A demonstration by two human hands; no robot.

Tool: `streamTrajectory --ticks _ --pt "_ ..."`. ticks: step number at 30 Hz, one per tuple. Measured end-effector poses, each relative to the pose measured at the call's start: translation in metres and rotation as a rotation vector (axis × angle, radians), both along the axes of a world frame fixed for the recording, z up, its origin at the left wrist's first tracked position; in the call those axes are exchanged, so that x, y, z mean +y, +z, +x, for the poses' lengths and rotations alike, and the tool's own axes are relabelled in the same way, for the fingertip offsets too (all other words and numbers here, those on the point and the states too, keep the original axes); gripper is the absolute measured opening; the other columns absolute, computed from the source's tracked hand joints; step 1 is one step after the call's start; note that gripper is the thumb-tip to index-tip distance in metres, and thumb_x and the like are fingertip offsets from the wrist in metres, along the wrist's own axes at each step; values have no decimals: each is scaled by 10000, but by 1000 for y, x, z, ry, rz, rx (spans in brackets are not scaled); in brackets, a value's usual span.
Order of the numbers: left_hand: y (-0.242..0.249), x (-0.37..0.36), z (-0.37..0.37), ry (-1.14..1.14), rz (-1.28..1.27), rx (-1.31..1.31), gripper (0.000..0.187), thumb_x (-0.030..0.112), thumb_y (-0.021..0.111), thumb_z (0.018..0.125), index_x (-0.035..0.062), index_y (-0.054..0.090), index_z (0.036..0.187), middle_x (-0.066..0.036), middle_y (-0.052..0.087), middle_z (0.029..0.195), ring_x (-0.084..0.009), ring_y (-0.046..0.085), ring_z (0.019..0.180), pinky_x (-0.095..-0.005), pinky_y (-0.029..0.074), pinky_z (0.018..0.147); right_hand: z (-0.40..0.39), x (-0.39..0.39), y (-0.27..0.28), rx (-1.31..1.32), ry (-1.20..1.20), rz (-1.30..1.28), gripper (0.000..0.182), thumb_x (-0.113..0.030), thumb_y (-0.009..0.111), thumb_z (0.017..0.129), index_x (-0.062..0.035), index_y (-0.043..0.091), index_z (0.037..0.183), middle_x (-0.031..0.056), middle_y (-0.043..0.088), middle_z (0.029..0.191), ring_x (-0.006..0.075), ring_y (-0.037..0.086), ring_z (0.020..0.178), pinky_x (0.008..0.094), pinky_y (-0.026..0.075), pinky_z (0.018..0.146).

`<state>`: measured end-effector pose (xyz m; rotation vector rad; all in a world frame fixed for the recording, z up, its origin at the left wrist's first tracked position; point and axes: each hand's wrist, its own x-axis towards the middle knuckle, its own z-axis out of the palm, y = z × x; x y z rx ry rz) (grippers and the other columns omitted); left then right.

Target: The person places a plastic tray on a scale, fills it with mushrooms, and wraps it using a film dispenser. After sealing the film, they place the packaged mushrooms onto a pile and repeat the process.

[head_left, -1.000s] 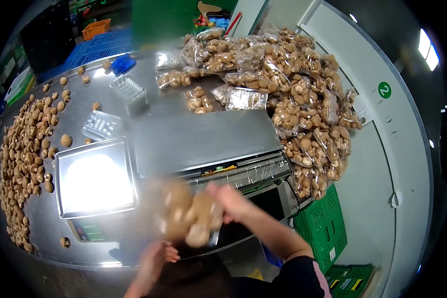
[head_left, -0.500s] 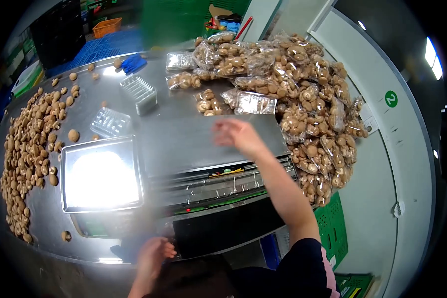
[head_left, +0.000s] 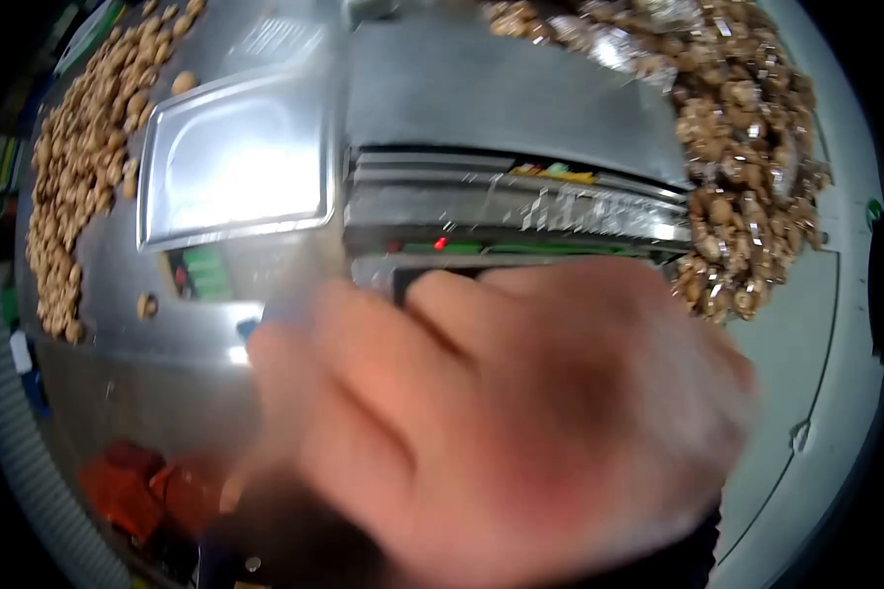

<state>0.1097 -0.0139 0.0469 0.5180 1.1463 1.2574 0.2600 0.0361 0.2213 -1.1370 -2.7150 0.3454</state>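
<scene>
Very close to the camera, my right hand [head_left: 521, 422] covers the lower middle of the view, smeared by motion. Its fingers look curled and pressed together, pointing left; whatever they hold, if anything, is hidden. A blurred strip of skin [head_left: 255, 456] at its left edge may belong to my left hand, whose fingers I cannot make out. Beyond the hand lies a wrapping machine with a flat metal top [head_left: 501, 98] and a small red light [head_left: 440, 242]. To its left is a shiny metal tray [head_left: 246, 147].
Loose brown mushrooms [head_left: 83, 172] lie heaped at the table's left side. Film-wrapped packs of mushrooms [head_left: 742, 147] are piled on the right beside a pale wall [head_left: 786, 363]. A blurred clear plastic punnet [head_left: 280, 39] is behind the tray. Something orange-red [head_left: 133, 491] sits low at left.
My right hand has come back from over the machine top to close before the camera. The view has tilted downward, so the table's far end has left the frame.
</scene>
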Motion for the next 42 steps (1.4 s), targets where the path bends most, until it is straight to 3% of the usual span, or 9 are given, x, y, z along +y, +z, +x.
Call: streamTrajectory --ticks 3,5,13,15,18,26,42 --pt "-35 35 -38 -545 -225 -133 195 148 489 943 -4 583 1021 -117 647 846 -188 635 721 -273 509 686 -15 -17 -9 -71 116 -115 258 -89 561 855 -11 595 1098 141 649 933 245 644 710 328 515 617" --pt "-40 32 -50 -708 -333 -227 212 172 487 953 1 580 1033 -128 659 866 -199 658 754 -281 518 678 -21 -25 -16 -109 173 -183 261 -90 560 854 -14 593 1102 142 649 935 243 644 707 327 515 614" --pt "-30 33 -48 -676 -346 -195 184 150 494 948 12 590 1023 -109 661 877 -173 652 766 -257 511 699 -31 -31 -20 -183 268 -334 275 -94 559 853 -22 587 1117 146 648 942 236 643 697 323 514 601" --pt "-38 34 -51 -682 -331 -311 187 138 553 928 -9 576 1042 -91 657 882 -135 628 789 -243 507 703 -30 -31 -20 -211 267 -347 279 -95 558 852 -25 586 1121 147 648 943 235 643 694 321 513 598" --pt "-40 32 -46 -642 -439 -364 240 147 581 915 -33 574 1074 -85 653 902 -175 631 789 -273 501 811 -30 -30 -21 -234 262 -371 284 -96 557 852 -28 583 1126 148 647 946 232 642 690 320 513 594" --pt "-38 40 -45 -728 -324 -181 189 147 495 958 8 585 1049 -114 662 895 -172 651 773 -261 515 697 -24 -20 -23 -260 250 -452 299 -100 556 850 -37 577 1142 152 647 953 225 641 680 315 512 581" --pt "-36 56 -31 -710 -350 -104 203 190 536 936 15 593 1021 -112 661 855 -187 649 729 -286 508 672 -15 -37 -71 -73 134 -655 329 -107 552 847 -55 564 1172 160 645 966 212 639 660 306 510 556"
